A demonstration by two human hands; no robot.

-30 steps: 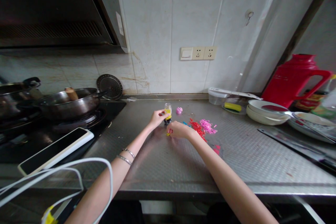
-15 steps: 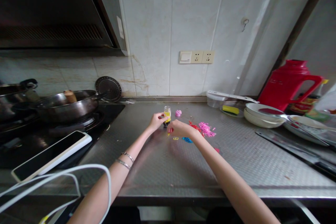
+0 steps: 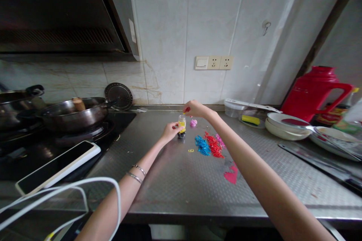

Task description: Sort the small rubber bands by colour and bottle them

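Note:
My left hand [image 3: 170, 131] has its fingers closed around the side of a small clear glass jar [image 3: 181, 118], which stands upright on the counter. Dark pieces lie at the bottom of the jar, with yellow ones above them. Over the jar's mouth, my right hand [image 3: 195, 108] is pinched on a small yellow loop, only partly visible. One more yellow loop [image 3: 191, 150] lies on the steel in front of the jar. To its right are a blue pile [image 3: 203, 145], a red pile [image 3: 214, 145] and a pink pile [image 3: 220, 141] of small loops, the pink partly hidden by my forearm.
A pink lump [image 3: 193, 123] lies behind the jar, and a red paper heart [image 3: 231, 175] in front of the piles. At right are a knife [image 3: 319, 165], stacked bowls [image 3: 285, 130] and a red thermos [image 3: 313, 90]. Pans [image 3: 73, 115] and a phone-like device [image 3: 58, 165] are at left.
My right hand has lifted from the counter beside the jar to above its mouth, carrying a small yellow piece. The blue and red piles and the heart are more exposed. My left hand stays on the jar.

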